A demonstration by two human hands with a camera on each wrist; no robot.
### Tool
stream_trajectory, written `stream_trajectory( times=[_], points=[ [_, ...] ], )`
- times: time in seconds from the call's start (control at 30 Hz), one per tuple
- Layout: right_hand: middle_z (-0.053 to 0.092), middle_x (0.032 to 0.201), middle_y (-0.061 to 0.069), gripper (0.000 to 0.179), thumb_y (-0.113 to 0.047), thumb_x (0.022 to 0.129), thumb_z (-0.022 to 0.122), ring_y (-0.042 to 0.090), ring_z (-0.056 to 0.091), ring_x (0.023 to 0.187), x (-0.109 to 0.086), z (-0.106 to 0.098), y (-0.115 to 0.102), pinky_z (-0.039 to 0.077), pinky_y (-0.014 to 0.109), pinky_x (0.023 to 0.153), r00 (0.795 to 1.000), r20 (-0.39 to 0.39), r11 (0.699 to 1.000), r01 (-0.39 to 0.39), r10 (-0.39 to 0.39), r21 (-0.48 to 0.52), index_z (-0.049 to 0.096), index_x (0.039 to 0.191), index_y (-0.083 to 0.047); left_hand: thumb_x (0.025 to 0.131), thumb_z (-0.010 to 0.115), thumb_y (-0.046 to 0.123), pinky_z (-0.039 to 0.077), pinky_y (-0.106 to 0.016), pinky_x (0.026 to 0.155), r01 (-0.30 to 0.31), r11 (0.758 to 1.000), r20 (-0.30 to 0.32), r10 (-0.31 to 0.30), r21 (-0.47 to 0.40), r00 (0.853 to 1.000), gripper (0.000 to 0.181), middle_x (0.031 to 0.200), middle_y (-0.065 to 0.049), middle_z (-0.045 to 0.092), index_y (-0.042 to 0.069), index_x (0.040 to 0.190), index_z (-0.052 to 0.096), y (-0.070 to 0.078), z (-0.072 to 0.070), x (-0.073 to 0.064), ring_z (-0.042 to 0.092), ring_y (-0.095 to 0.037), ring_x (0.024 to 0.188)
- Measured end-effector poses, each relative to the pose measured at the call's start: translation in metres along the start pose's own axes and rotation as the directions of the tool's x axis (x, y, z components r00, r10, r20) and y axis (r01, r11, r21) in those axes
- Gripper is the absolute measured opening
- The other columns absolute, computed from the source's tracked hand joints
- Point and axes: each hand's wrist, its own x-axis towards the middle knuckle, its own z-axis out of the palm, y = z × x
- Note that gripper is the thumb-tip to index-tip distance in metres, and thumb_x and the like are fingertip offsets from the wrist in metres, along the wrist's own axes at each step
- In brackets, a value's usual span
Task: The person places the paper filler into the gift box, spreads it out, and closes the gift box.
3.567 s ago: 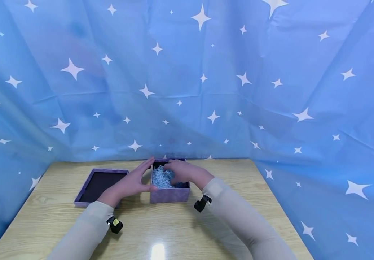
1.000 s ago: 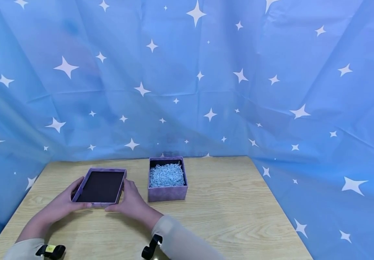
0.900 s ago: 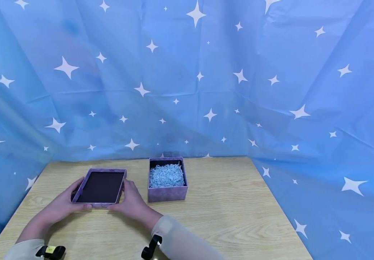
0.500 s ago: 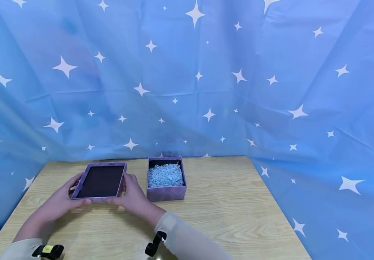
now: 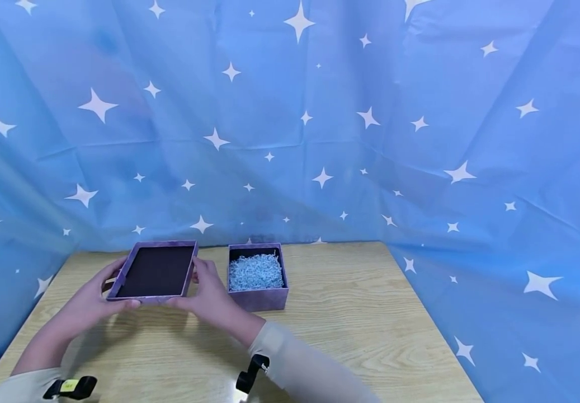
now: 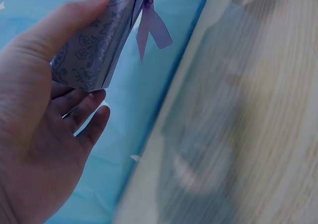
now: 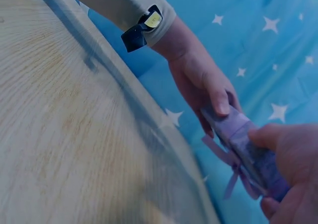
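A purple patterned box lid (image 5: 156, 271) is held off the table, its black inside facing up and toward the head camera. My left hand (image 5: 80, 305) grips its left side, thumb on the near edge. On the other side my right hand (image 5: 214, 296) grips the right edge, thumb also at the near edge. A lilac ribbon bow (image 6: 151, 28) hangs from the lid's underside in the left wrist view. To the right of the lid stands the matching purple box (image 5: 259, 300), uncovered, with light blue shredded paper (image 5: 256, 272) inside.
The box stands near the back edge of the light wooden table (image 5: 360, 313). A blue curtain (image 5: 290, 112) with white stars hangs behind and at both sides. Each wrist wears a black strap camera, such as the one on the left wrist (image 5: 70, 387).
Earlier my right hand was in the shredded paper and my left hand was beside the box. Both hands moved left to the lid, gripped it and raised it from the table.
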Motion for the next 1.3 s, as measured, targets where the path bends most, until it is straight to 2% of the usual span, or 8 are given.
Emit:
stream_trajectory(
  times=[0.13,0.37,0.6,0.7,0.77,1.0,1.17,1.3],
  points=[
    [0.049,0.154,-0.007,0.098,-0.035,0.087,0.099,0.015,0.062,0.132,-0.001,-0.008,-0.006,0.056,0.027,0.103,1.0,-0.013,1.0,0.011,-0.01,0.007,0.046,0.169,-0.028,0.095,0.091,0.023,0.055,-0.063,0.094,0.001,1.0,-0.015,-0.001,0.001,1.0,0.116,0.171,-0.038,0.027,0.006,0.178,0.011,0.009,0.0,0.0,0.04,-0.067,0.141],
    [0.05,0.151,-0.005,0.098,-0.031,0.087,0.1,0.01,0.062,0.125,-0.003,-0.028,-0.016,0.057,0.027,0.102,0.999,-0.023,0.998,0.048,-0.047,0.029,0.047,0.169,-0.026,0.094,0.093,0.026,0.057,-0.045,0.087,-0.01,1.0,-0.052,0.011,0.006,0.999,0.117,0.172,-0.035,0.029,0.012,0.179,0.014,0.026,0.003,0.004,0.042,-0.064,0.142],
    [0.05,0.154,-0.002,0.101,-0.031,0.087,0.099,0.012,0.064,0.127,-0.012,-0.052,-0.013,0.057,0.027,0.103,0.999,-0.013,0.998,0.05,-0.049,0.044,0.044,0.171,-0.019,0.091,0.096,0.027,0.055,-0.05,0.091,-0.097,0.994,-0.12,0.103,0.052,0.987,0.113,0.165,-0.031,0.041,0.008,0.177,0.026,0.044,0.017,0.011,0.053,-0.056,0.133],
    [0.05,0.153,-0.001,0.103,-0.033,0.088,0.098,0.014,0.064,0.13,-0.016,-0.064,-0.008,0.056,0.025,0.103,0.999,-0.004,0.999,0.042,-0.042,0.021,0.041,0.172,-0.017,0.091,0.096,0.029,0.055,-0.043,0.093,-0.127,0.989,-0.131,0.136,0.073,0.982,0.11,0.162,-0.029,0.044,0.007,0.176,0.029,0.049,0.024,0.013,0.055,-0.052,0.131],
    [0.051,0.153,0.0,0.103,-0.035,0.09,0.097,0.017,0.064,0.131,-0.018,-0.071,-0.004,0.056,0.03,0.106,0.999,0.001,0.999,0.045,-0.045,0.004,0.039,0.173,-0.016,0.091,0.096,0.03,0.054,-0.039,0.092,-0.141,0.987,-0.133,0.151,0.081,0.98,0.109,0.161,-0.027,0.046,0.007,0.175,0.031,0.053,0.029,0.015,0.056,-0.05,0.131],
    [0.048,0.157,0.002,0.1,-0.037,0.094,0.093,0.024,0.062,0.137,-0.028,-0.096,0.008,0.054,0.049,0.113,0.998,0.023,0.998,0.063,-0.063,0.001,0.037,0.174,-0.018,0.091,0.096,0.031,0.053,-0.055,0.099,-0.192,0.978,-0.126,0.201,0.078,0.972,0.107,0.16,-0.023,0.049,0.007,0.174,0.033,0.063,0.047,0.024,0.055,-0.044,0.135],
    [0.046,0.16,0.001,0.099,-0.037,0.095,0.092,0.024,0.06,0.139,-0.037,-0.114,0.018,0.053,0.052,0.115,0.999,0.035,0.999,0.041,-0.041,0.008,0.035,0.175,-0.023,0.09,0.096,0.031,0.052,-0.065,0.102,-0.223,0.973,-0.104,0.228,0.063,0.968,0.106,0.159,-0.022,0.051,0.004,0.173,0.034,0.071,0.059,0.03,0.056,-0.044,0.134],
    [0.048,0.157,0.002,0.099,-0.038,0.095,0.092,0.026,0.061,0.139,-0.043,-0.127,0.025,0.053,0.052,0.114,0.999,0.027,0.999,0.041,-0.041,-0.003,0.036,0.174,-0.022,0.09,0.097,0.03,0.052,-0.066,0.103,-0.252,0.966,-0.096,0.256,0.052,0.962,0.105,0.158,-0.02,0.052,0.003,0.172,0.037,0.076,0.069,0.035,0.058,-0.043,0.132]
  ],
)
